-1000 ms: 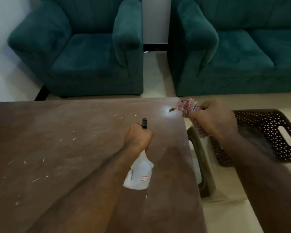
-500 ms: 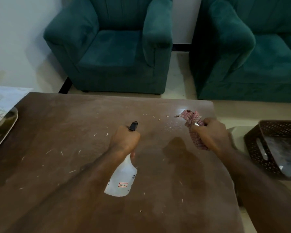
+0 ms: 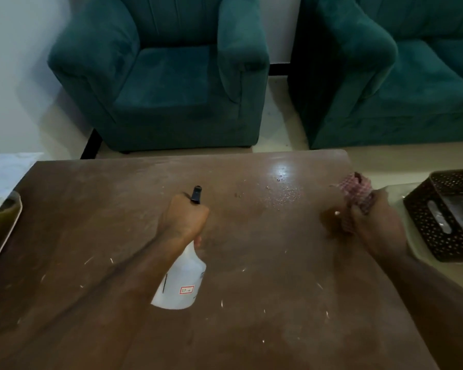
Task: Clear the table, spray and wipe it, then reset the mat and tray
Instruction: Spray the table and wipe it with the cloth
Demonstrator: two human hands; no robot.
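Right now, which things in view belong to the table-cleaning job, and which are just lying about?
Job: spray bottle in the left hand; checked cloth in the right hand; wooden table; tray and mat at far left, awaiting reset.
Lying about: green armchair; green sofa; dark perforated basket at right.

We face a teal velvet armchair (image 3: 166, 84) standing on the pale floor (image 3: 278, 113), its back towards a white wall (image 3: 16, 62). Just to its right, a narrow gap apart, we see a matching teal sofa (image 3: 412, 84), cut off by the right edge of the view. A dark skirting strip (image 3: 278, 69) runs along the foot of the wall in the gap between them. Low at the right we find a dark perforated basket (image 3: 422, 236) with a slot handle in its side; its contents are too blurred for us to tell.
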